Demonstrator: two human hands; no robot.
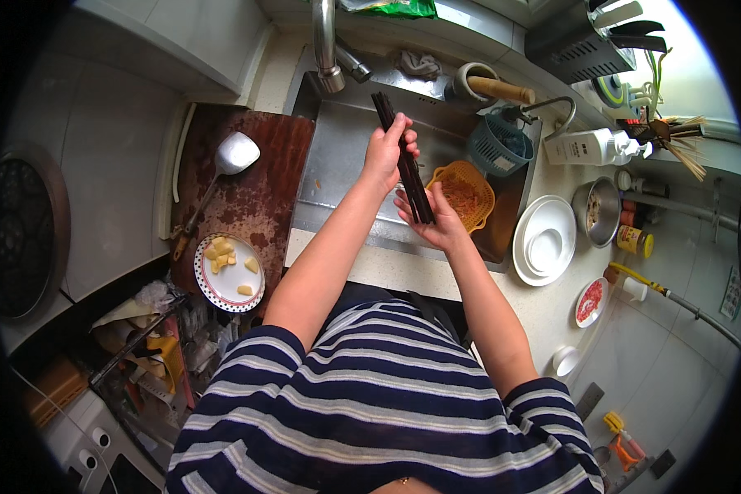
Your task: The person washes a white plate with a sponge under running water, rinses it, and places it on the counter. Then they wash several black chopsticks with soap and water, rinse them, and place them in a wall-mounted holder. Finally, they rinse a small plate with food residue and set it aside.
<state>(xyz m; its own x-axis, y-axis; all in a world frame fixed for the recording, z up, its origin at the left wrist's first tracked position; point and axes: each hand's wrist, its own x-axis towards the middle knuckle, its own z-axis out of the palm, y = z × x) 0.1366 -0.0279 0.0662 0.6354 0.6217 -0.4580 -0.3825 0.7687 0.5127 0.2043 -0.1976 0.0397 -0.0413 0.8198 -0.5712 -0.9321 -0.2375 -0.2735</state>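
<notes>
A bundle of dark chopsticks [413,179] slants over the metal sink [352,136], with my left hand [388,151] wrapped around its upper half. My right hand [435,217] is at the lower ends of the bundle, palm up, with the sticks resting against it and the fingers partly spread. Behind the right hand, an orange plastic colander [483,200] with orange shreds in it stands in the sink. A blue-grey plastic basket [500,145] is near the sink's right wall, beyond the colander. The faucet [327,62] reaches over the sink's back left.
Left of the sink lies a worn wooden board [259,185] with a metal spatula [238,153] and a plate [222,294] of pale yellow chunks. A stone mortar [466,77] with a wooden pestle [500,89] stands behind. Stacked white plates [519,247], a metal bowl [583,200] and pump bottles [577,148] are right.
</notes>
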